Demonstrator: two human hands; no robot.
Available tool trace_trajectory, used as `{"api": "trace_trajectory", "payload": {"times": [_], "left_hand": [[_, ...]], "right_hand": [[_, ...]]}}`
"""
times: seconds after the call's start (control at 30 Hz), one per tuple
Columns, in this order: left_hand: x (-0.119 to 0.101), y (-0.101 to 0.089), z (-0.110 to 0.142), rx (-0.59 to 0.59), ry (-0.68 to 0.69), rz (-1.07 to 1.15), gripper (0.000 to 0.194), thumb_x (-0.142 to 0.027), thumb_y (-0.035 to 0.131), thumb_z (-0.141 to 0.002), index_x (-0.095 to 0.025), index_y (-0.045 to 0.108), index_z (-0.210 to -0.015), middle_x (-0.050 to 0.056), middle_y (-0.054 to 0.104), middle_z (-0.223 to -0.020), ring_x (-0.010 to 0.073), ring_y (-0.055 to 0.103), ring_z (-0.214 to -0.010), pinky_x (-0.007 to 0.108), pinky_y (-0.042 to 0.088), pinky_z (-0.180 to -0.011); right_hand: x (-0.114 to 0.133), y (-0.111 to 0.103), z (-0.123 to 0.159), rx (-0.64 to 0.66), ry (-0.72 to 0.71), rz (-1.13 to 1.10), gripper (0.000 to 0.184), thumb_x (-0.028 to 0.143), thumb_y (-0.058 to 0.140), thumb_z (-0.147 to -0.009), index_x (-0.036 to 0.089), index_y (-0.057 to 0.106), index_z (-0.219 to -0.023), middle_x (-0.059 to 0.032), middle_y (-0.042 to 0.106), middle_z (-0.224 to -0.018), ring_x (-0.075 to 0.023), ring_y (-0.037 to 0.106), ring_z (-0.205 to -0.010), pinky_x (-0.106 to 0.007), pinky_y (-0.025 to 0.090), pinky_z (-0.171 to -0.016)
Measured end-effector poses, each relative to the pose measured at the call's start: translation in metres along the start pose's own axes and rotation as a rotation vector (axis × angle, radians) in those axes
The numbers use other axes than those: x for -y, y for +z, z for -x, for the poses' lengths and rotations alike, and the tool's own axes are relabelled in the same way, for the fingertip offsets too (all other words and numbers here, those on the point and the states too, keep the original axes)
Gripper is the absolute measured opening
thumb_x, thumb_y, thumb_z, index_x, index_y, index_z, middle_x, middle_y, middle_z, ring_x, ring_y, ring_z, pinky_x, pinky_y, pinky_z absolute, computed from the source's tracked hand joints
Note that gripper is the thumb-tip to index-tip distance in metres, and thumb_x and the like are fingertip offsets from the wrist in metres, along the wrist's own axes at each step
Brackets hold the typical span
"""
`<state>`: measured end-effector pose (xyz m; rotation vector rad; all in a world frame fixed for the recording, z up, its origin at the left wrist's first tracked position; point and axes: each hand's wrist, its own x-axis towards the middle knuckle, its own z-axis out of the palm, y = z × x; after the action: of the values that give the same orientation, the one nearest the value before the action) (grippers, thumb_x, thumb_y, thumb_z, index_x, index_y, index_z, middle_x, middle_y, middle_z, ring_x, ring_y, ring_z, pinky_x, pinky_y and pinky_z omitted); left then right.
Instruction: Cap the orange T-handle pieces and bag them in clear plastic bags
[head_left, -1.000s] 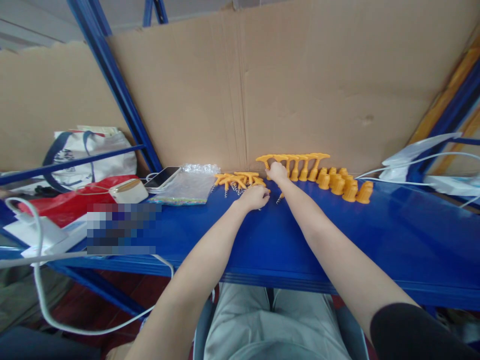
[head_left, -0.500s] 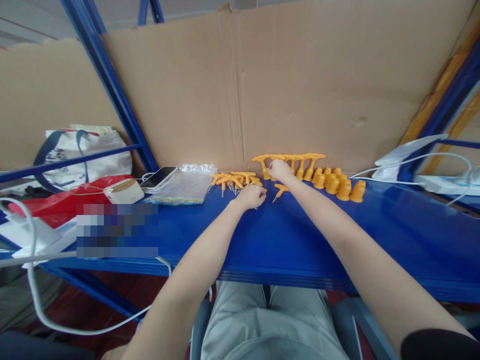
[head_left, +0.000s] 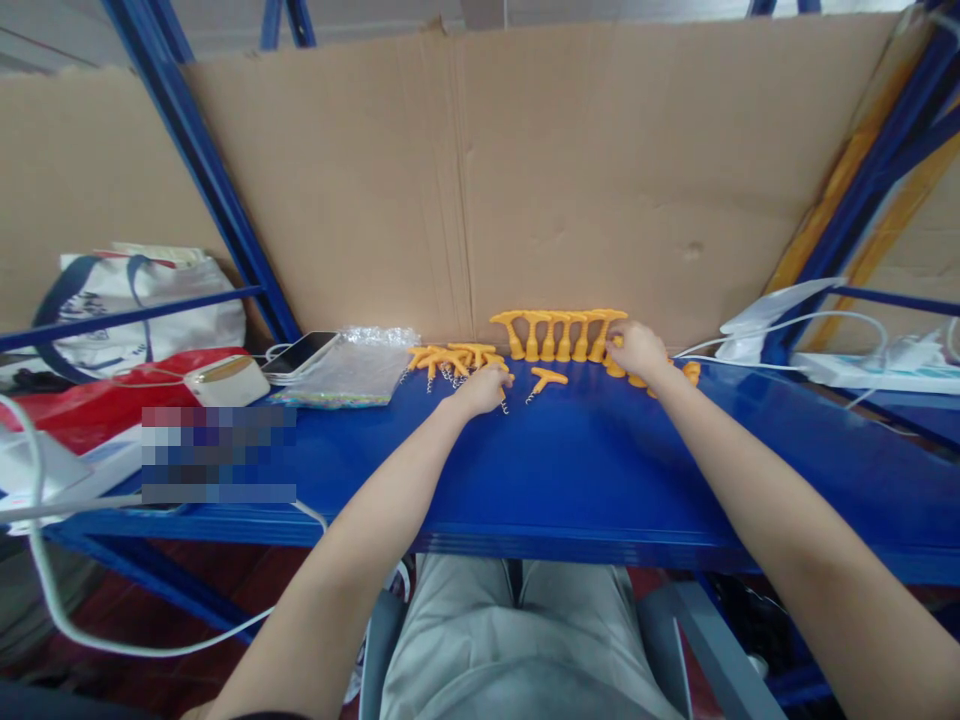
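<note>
My left hand is closed around a yellow-handled corkscrew, its metal spiral poking out below the fingers. Just behind it lies a pile of similar corkscrews with bare spirals. A single corkscrew lies apart on the blue table, to the right of this hand. Along the cardboard stands a row of yellow T-handled pieces set upright in cone-shaped sleeves. At the row's right end, my right hand has its fingers pinched on a yellow sleeve. More sleeves are partly hidden behind that hand and wrist.
A cardboard sheet walls off the back of the blue table. To the left are a clear plastic packet, a phone, a white device and a red bag. White cables and a power strip lie right.
My right hand has moved right, from the left end of the upright row to the loose sleeves. My left hand stays by the pile, its corkscrew's spiral now more visible. The view has shifted slightly.
</note>
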<state>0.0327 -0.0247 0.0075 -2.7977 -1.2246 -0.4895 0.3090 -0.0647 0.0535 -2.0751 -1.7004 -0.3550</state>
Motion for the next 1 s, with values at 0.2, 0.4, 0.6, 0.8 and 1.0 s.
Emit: {"api": "trace_trajectory", "payload": {"times": [0.2,0.4,0.6,0.8,1.0], "left_hand": [[0.008,0.002,0.003,-0.032,-0.020,-0.053,0.040,-0.001,0.047,-0.076,-0.017,0.073,-0.102,0.010,0.067,-0.115,0.0238,0.059,-0.113,0.039,0.045,-0.104],[0.010,0.006,0.005,0.060,-0.088,-0.121,0.045,-0.003,0.050,-0.077,-0.020,0.070,-0.114,0.009,0.064,-0.126,0.0248,0.057,-0.119,0.037,0.045,-0.103],[0.011,0.002,0.003,0.051,-0.085,-0.133,0.033,-0.006,0.051,-0.080,-0.020,0.072,-0.101,0.009,0.068,-0.111,0.0244,0.061,-0.109,0.036,0.047,-0.097],[0.010,-0.001,0.004,0.052,-0.099,-0.099,0.029,-0.004,0.054,-0.078,-0.019,0.072,-0.096,0.010,0.069,-0.107,0.0262,0.062,-0.108,0.038,0.047,-0.096],[0.011,0.001,0.004,0.088,-0.138,-0.125,0.031,-0.009,0.054,-0.080,-0.022,0.070,-0.103,0.007,0.070,-0.111,0.0244,0.063,-0.106,0.037,0.049,-0.094]], "right_hand": [[-0.025,0.015,0.000,0.107,0.048,0.074,0.044,0.021,0.052,-0.086,0.023,0.066,-0.127,-0.0147,0.062,-0.134,-0.0329,0.057,-0.123,-0.046,0.047,-0.096],[-0.021,0.014,0.006,0.159,0.064,0.118,0.039,0.022,0.048,-0.089,0.022,0.069,-0.122,-0.0150,0.066,-0.128,-0.0324,0.058,-0.122,-0.050,0.043,-0.098],[-0.019,0.012,0.006,0.159,0.070,0.115,0.036,0.021,0.047,-0.089,0.020,0.072,-0.115,-0.0145,0.070,-0.120,-0.0299,0.062,-0.116,-0.044,0.045,-0.096],[-0.019,0.013,0.004,0.150,0.026,0.062,0.032,0.019,0.048,-0.089,0.015,0.072,-0.110,-0.0173,0.071,-0.117,-0.0297,0.065,-0.111,-0.037,0.048,-0.090],[-0.011,0.026,0.007,0.114,-0.020,0.034,0.028,0.019,0.052,-0.088,0.015,0.066,-0.112,-0.0158,0.072,-0.110,-0.0300,0.066,-0.104,-0.037,0.048,-0.088]]}}
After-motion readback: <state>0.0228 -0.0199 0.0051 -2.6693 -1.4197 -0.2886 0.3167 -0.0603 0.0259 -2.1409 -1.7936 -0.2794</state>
